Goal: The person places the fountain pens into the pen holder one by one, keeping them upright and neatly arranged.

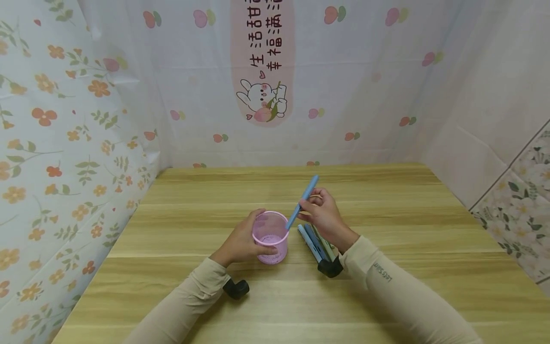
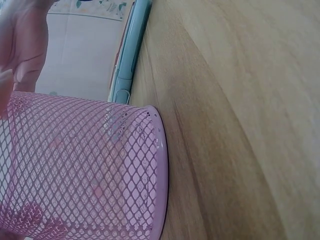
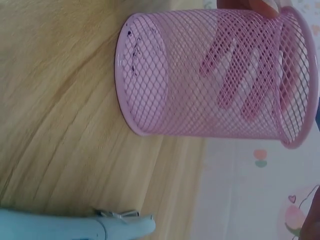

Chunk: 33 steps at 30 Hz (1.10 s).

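A pink mesh pen holder (image 1: 275,251) stands upright on the table. My left hand (image 1: 243,242) grips it from the left, thumb across the near side and fingers round the far side; those fingers show through the mesh in the right wrist view. My right hand (image 1: 328,219) pinches a blue pen (image 1: 309,188) between thumb and fingers. The pen slants, its lower end at the right part of the holder's rim; whether they touch I cannot tell. Through the mesh, the holder's bottom (image 3: 145,75) shows no pens standing on it.
Beside the holder, below my right hand, lie several pens: a light blue one (image 1: 308,242), a darker blue one (image 1: 315,241) and a greenish one partly hidden by the hand. The wooden table (image 1: 193,191) meets a patterned cloth (image 1: 365,95) at the back.
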Tool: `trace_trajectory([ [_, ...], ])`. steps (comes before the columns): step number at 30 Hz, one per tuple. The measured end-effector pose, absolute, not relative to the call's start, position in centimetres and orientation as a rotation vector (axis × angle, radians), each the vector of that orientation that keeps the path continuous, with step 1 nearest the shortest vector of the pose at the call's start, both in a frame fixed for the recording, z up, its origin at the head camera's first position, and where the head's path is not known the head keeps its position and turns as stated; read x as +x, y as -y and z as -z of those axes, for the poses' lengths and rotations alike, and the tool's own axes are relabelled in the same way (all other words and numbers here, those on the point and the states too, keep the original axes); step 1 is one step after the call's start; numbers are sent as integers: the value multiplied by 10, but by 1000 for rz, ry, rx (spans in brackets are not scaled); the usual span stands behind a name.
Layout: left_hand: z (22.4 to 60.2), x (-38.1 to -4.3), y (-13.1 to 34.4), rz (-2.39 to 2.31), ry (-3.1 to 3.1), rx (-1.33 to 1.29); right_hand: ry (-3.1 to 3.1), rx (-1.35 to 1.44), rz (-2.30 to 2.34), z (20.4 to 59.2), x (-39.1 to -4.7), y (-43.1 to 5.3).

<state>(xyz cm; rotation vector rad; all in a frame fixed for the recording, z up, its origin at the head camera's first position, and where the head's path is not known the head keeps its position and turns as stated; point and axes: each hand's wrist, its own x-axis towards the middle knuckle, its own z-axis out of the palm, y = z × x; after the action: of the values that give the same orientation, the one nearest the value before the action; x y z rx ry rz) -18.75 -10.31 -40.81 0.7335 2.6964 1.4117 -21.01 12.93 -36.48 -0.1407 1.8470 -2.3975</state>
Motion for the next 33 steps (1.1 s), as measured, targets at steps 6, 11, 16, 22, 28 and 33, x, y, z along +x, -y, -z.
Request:
trace_trajectory([
  [6,407,-187,103,-1420,-2680,718,-1900,-145,2454,368,-209,-120],
  [11,406,-186,103,-1413,-2679,705,-1953,-166,2471,371,-207,-114],
  [16,407,-187,103,-1412,-2677,711,-2021,-225,2437,373,-205,-111],
  [22,409,-188,103,-1411,-2675,702,-2129,-266,2348,378,-205,-109],
  [28,408,-187,103,-1414,-2678,700,-2182,-329,2314,381,-206,-107],
  [33,408,-187,102,-1417,-2679,708,-2226,-384,2277,381,-204,-105],
])
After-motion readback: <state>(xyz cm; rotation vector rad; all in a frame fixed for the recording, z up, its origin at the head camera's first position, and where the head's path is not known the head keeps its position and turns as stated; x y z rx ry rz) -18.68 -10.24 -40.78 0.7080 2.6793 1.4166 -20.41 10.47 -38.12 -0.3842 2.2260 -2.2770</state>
